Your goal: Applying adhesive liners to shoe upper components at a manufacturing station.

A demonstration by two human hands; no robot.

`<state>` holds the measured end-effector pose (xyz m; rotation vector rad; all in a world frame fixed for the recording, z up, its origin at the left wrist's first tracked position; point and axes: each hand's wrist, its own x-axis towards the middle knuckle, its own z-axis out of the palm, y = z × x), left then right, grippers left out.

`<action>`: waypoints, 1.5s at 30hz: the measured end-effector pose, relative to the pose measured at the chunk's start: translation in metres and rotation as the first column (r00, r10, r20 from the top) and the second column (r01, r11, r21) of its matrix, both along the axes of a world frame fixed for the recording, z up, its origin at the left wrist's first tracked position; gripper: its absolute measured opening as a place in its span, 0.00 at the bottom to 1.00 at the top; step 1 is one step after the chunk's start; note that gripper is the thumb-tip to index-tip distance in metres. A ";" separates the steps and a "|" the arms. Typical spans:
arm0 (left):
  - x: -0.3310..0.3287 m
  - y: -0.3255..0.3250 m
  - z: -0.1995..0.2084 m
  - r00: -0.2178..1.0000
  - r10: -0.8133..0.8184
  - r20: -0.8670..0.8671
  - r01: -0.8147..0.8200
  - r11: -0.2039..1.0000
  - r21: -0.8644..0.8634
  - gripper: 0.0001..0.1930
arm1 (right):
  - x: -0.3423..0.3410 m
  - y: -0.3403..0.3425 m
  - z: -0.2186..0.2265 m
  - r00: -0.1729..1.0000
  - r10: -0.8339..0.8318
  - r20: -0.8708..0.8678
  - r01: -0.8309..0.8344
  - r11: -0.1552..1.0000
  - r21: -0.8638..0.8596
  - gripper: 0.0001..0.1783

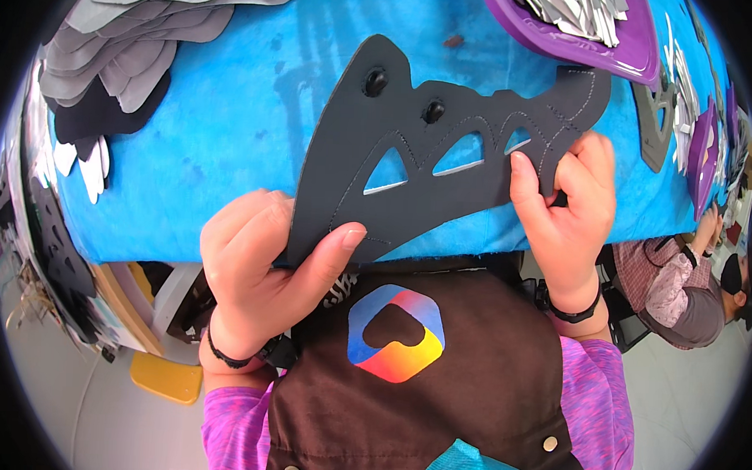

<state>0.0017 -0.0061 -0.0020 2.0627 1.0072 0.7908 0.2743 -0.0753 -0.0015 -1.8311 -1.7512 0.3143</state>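
Dark grey panel (427, 199): held up over the near side of the blue-covered worktop (161, 219), at 1 o'clock from the middle of the view, broad end toward 9 and narrow, curved end toward 2. Left hand (259, 264): clamped on the broad end's lower corner, at the panel's 8 o'clock, thumb laid on the front face, fingers mostly hidden behind. Right hand (576, 192): also clamped on the panel, at its 3 o'clock, thumb tip right by the smallest of three triangular openings (386, 174), other fingers bent in close.

Probably light, thin and flexible, more like leather or backed sheet than board; stiff enough to stand out between two grips, yet likely to flex at the narrow end. Matt face, so perhaps not very slippery. Weakest, by the look, at the slim bridges between openings; better not pinched or pulled there. Best gripped at the broad end and along the solid strip toward 6 o'clock, clear of the two dark ovals (375, 82) toward 11. Cannot tell holes from studs there.

Farther off, purple tray (635, 58) of pale strips (578, 18) toward 1 o'clock; stacked grey pieces (151, 28) toward 11.
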 end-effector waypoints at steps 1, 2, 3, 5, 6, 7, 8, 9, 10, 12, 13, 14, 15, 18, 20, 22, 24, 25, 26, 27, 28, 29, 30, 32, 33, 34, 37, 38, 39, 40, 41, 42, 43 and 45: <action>0.001 -0.001 0.001 1.000 -0.013 0.027 0.014 1.000 -0.018 0.18 | 0.000 0.000 -0.001 0.999 -0.014 0.029 0.013 1.000 0.022 0.21; 0.002 -0.003 0.001 0.999 -0.019 0.039 0.020 0.999 -0.026 0.17 | 0.001 -0.001 -0.001 0.999 -0.020 0.048 0.016 0.998 0.066 0.22; 0.003 -0.004 0.002 0.998 -0.024 0.051 0.026 0.999 -0.034 0.15 | 0.001 -0.001 -0.002 0.998 -0.026 0.055 0.023 0.999 0.046 0.22; 0.005 -0.007 0.002 0.999 -0.003 0.049 0.006 0.998 -0.066 0.10 | 0.001 -0.001 -0.005 0.996 -0.094 0.000 0.093 0.982 0.163 0.23; 0.006 -0.007 0.003 0.999 -0.003 0.049 0.006 0.998 -0.065 0.10 | 0.001 -0.002 -0.006 0.996 -0.084 -0.004 0.083 0.980 0.182 0.23; 0.006 -0.007 0.003 1.000 -0.012 0.018 0.013 0.998 -0.055 0.09 | 0.001 -0.003 -0.007 0.994 -0.085 0.064 0.067 0.967 0.248 0.23; 0.006 -0.007 0.003 1.000 -0.015 -0.008 0.015 0.999 -0.048 0.08 | 0.001 -0.004 -0.007 0.987 -0.104 0.126 0.060 0.948 0.311 0.23; 0.006 -0.008 0.003 1.000 -0.023 -0.012 0.023 0.999 -0.041 0.08 | 0.001 -0.005 -0.008 0.987 -0.094 0.131 0.048 0.948 0.314 0.23; 0.006 -0.008 0.003 0.999 -0.028 -0.031 0.027 0.999 -0.024 0.08 | 0.002 -0.004 -0.009 0.988 0.054 0.144 -0.094 0.952 0.290 0.23; 0.006 -0.008 0.003 0.998 -0.033 -0.049 0.033 0.999 -0.006 0.08 | 0.004 -0.004 -0.010 0.968 0.199 0.155 -0.234 0.935 0.265 0.23; 0.005 -0.008 0.003 0.997 -0.041 -0.059 0.042 0.999 0.010 0.08 | 0.004 -0.004 -0.010 0.951 0.271 0.152 -0.300 0.926 0.229 0.25; 0.005 -0.008 0.003 0.996 -0.047 -0.071 0.049 0.998 0.026 0.08 | 0.005 -0.003 -0.009 0.929 0.343 0.142 -0.365 0.911 0.193 0.27; 0.004 -0.008 0.003 0.996 -0.045 -0.072 0.047 0.999 0.026 0.08 | 0.005 -0.002 -0.008 0.920 0.353 0.172 -0.381 0.907 0.177 0.26; 0.002 -0.008 0.003 0.990 -0.069 -0.126 0.076 0.996 0.052 0.09 | 0.003 -0.001 -0.003 0.897 0.402 0.184 -0.425 0.899 0.110 0.30; 0.002 -0.009 0.003 0.989 -0.058 -0.139 0.068 0.995 0.068 0.10 | 0.001 0.000 0.000 0.879 0.424 0.216 -0.451 0.888 0.093 0.31; 0.001 -0.010 0.002 0.987 -0.057 -0.153 0.071 0.993 0.090 0.10 | 0.001 0.003 0.002 0.860 0.445 0.251 -0.475 0.877 0.074 0.33; 0.001 -0.010 0.002 0.984 -0.063 -0.164 0.082 0.991 0.109 0.10 | 0.001 0.005 0.003 0.845 0.472 0.253 -0.500 0.864 0.056 0.33; 0.000 -0.011 0.001 0.985 -0.063 -0.161 0.082 0.990 0.114 0.10 | 0.001 0.004 0.004 0.844 0.473 0.252 -0.501 0.864 0.055 0.33; 0.000 -0.011 0.001 0.986 -0.062 -0.157 0.081 0.990 0.117 0.10 | 0.001 0.004 0.005 0.839 0.476 0.263 -0.502 0.864 0.035 0.32; 0.000 -0.011 0.000 0.986 -0.061 -0.156 0.080 0.990 0.116 0.10 | 0.002 0.004 0.005 0.832 0.483 0.273 -0.509 0.860 0.031 0.31; 0.000 -0.011 0.000 0.987 -0.055 -0.150 0.074 0.990 0.120 0.11 | 0.002 0.004 0.005 0.833 0.481 0.275 -0.504 0.864 0.015 0.31; 0.000 -0.011 -0.001 0.988 -0.050 -0.145 0.068 0.990 0.125 0.12 | 0.003 0.004 0.004 0.821 0.502 0.272 -0.531 0.847 0.039 0.29; 0.000 -0.011 -0.002 0.988 -0.049 -0.144 0.068 0.990 0.125 0.12 | 0.004 0.005 0.004 0.809 0.523 0.269 -0.556 0.829 0.062 0.28; 0.000 -0.012 -0.002 0.990 -0.033 -0.139 0.050 0.991 0.123 0.14 | 0.005 0.005 0.004 0.792 0.545 0.276 -0.577 0.815 0.047 0.28; 0.000 -0.012 -0.002 0.990 -0.035 -0.138 0.052 0.991 0.122 0.14 | 0.006 0.005 0.004 0.777 0.562 0.282 -0.594 0.804 0.036 0.27; 0.000 -0.012 -0.002 0.990 -0.031 -0.137 0.049 0.991 0.124 0.15 | 0.006 0.005 0.004 0.776 0.564 0.282 -0.595 0.803 0.030 0.27; 0.000 -0.013 -0.002 0.990 -0.031 -0.139 0.048 0.991 0.127 0.15 | 0.005 0.004 0.004 0.783 0.551 0.290 -0.578 0.816 0.012 0.27; 0.000 -0.013 -0.002 0.989 -0.032 -0.142 0.050 0.991 0.127 0.15 | 0.005 0.004 0.003 0.784 0.550 0.287 -0.577 0.816 0.014 0.27; 0.000 -0.013 -0.002 0.989 -0.032 -0.142 0.050 0.991 0.126 0.15 | 0.005 0.005 0.003 0.786 0.550 0.283 -0.577 0.817 0.016 0.27; 0.000 -0.013 -0.003 0.990 -0.030 -0.137 0.049 0.989 0.142 0.14 | 0.004 0.005 0.003 0.786 0.550 0.282 -0.577 0.816 0.015 0.27; 0.000 -0.014 -0.004 0.991 -0.026 -0.131 0.047 0.986 0.158 0.13 | 0.004 0.005 0.003 0.784 0.552 0.285 -0.579 0.816 0.011 0.27; 0.000 -0.014 -0.005 0.991 -0.025 -0.132 0.046 0.986 0.157 0.13 | 0.004 0.006 0.003 0.781 0.554 0.290 -0.581 0.814 0.009 0.27; 0.000 -0.015 -0.006 0.992 -0.015 -0.122 0.036 0.984 0.172 0.13 | 0.004 0.006 0.004 0.780 0.556 0.286 -0.582 0.813 0.007 0.27; 0.000 -0.016 -0.007 0.993 -0.005 -0.115 0.026 0.982 0.187 0.12 | 0.003 0.007 0.006 0.773 0.561 0.296 -0.585 0.811 -0.010 0.28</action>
